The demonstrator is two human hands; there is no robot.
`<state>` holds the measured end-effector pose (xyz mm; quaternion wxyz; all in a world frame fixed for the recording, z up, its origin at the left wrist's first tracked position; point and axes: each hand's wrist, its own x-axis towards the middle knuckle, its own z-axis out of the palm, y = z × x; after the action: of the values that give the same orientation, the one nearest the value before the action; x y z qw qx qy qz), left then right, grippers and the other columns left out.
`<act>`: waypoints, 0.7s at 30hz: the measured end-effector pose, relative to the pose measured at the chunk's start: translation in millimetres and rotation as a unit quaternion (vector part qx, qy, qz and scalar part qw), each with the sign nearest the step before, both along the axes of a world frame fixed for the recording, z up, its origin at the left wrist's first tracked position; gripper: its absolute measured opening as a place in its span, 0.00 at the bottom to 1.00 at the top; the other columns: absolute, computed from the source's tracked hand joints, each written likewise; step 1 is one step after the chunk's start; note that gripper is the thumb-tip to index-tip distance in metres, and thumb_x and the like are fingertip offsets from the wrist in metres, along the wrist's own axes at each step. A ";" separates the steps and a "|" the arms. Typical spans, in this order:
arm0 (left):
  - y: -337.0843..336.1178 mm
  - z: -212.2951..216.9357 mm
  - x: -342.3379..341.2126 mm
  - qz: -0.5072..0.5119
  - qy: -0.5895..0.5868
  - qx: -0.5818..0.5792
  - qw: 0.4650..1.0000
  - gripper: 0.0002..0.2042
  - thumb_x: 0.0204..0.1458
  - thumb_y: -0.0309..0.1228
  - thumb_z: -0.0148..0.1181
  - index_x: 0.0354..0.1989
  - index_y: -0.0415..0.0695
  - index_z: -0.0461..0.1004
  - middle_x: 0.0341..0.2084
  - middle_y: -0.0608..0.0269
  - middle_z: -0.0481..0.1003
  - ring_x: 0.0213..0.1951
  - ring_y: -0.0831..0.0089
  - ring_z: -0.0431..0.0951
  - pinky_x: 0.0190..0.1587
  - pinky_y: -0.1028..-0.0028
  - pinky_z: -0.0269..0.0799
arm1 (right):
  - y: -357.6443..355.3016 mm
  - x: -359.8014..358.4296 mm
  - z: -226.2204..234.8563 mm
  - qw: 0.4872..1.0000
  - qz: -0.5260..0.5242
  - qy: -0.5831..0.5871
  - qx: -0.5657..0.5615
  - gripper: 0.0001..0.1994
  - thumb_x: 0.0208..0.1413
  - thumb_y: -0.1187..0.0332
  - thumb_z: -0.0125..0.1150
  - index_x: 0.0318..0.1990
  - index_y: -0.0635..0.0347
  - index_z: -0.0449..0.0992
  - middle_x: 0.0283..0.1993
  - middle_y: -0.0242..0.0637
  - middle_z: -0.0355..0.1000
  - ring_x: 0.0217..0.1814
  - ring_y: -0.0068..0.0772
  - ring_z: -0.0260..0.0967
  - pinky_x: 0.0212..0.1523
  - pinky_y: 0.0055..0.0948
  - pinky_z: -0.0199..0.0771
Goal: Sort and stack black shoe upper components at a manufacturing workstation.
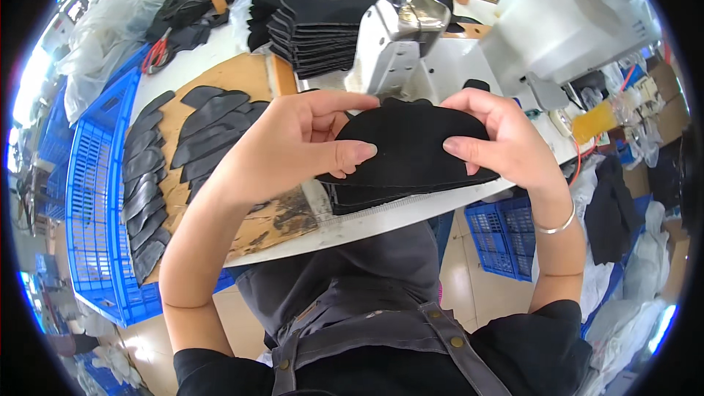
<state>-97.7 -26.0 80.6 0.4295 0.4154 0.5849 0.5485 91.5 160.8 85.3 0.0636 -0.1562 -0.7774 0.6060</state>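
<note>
A black, half-round cut piece of material [414, 143] is held up in front of me by both hands. My left hand [308, 139] pinches its left side, thumb on the near face and fingers behind. At the right side my right hand [502, 136] grips it the same way, with a bracelet on that wrist. Under the piece, more black cut pieces [359, 199] lie at the table's front edge. The white sewing machine [392, 44] stands just beyond the piece, which hides part of the machine's lower end.
Layered black pieces [213, 121] cover a brown board [282, 224] on the left. Behind them rises a tall stack of black pieces [315, 29]. Red-handled scissors [155, 55] lie far left. A blue basket [95, 249] adjoins the table; a blue crate [506, 238] stands below right.
</note>
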 end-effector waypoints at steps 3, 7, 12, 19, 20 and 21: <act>18.1 -12.8 -3.9 -0.083 0.046 -0.113 0.989 0.08 0.49 0.27 0.65 0.31 0.35 0.74 0.21 0.71 0.72 0.25 0.86 0.73 0.30 0.84 0.72 | 7.2 5.2 -3.2 0.994 0.007 -0.094 0.048 0.15 0.50 0.69 0.67 0.41 0.69 0.72 0.28 0.30 0.71 0.21 0.16 0.66 0.23 0.17 0.68; 32.4 -20.8 10.6 -0.100 0.280 -0.142 0.944 0.20 0.49 0.37 0.67 0.15 0.38 0.64 0.12 0.69 0.66 0.17 0.85 0.66 0.21 0.81 0.62 | 7.5 8.8 -14.0 0.986 0.019 -0.126 0.110 0.18 0.46 0.67 0.70 0.40 0.71 0.72 0.25 0.39 0.72 0.21 0.24 0.69 0.22 0.23 0.68; 34.8 -17.6 22.2 -0.054 0.358 -0.139 0.922 0.25 0.45 0.39 0.69 0.15 0.35 0.59 0.10 0.65 0.55 0.17 0.80 0.50 0.19 0.72 0.48 | 7.1 10.6 -27.7 0.976 0.025 -0.082 0.199 0.17 0.42 0.69 0.73 0.35 0.67 0.72 0.25 0.33 0.68 0.26 0.17 0.62 0.28 0.22 0.65; 30.9 -16.9 19.5 -0.068 0.361 -0.141 0.919 0.26 0.42 0.40 0.71 0.15 0.35 0.58 0.10 0.63 0.52 0.18 0.77 0.50 0.19 0.71 0.49 | -1.8 7.0 -31.2 0.965 0.015 -0.072 0.250 0.19 0.39 0.69 0.74 0.34 0.69 0.71 0.26 0.40 0.68 0.28 0.22 0.60 0.33 0.25 0.65; 30.6 -17.6 19.5 -0.069 0.364 -0.134 0.919 0.26 0.42 0.40 0.71 0.15 0.35 0.58 0.10 0.63 0.52 0.17 0.76 0.50 0.19 0.71 0.49 | -2.2 7.0 -30.8 0.965 0.016 -0.074 0.250 0.19 0.39 0.69 0.74 0.34 0.69 0.71 0.26 0.40 0.68 0.28 0.22 0.60 0.33 0.25 0.65; 29.9 -18.3 19.2 -0.069 0.366 -0.128 0.919 0.26 0.41 0.40 0.71 0.15 0.35 0.58 0.10 0.62 0.53 0.17 0.75 0.50 0.19 0.71 0.49 | -3.0 6.6 -30.4 0.965 0.013 -0.075 0.252 0.19 0.39 0.69 0.74 0.34 0.69 0.70 0.26 0.41 0.68 0.28 0.22 0.59 0.33 0.25 0.65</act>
<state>-78.5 3.9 62.3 0.2715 0.5681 0.7363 0.2478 98.1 157.8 54.9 0.0339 -0.1700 -0.9095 0.3779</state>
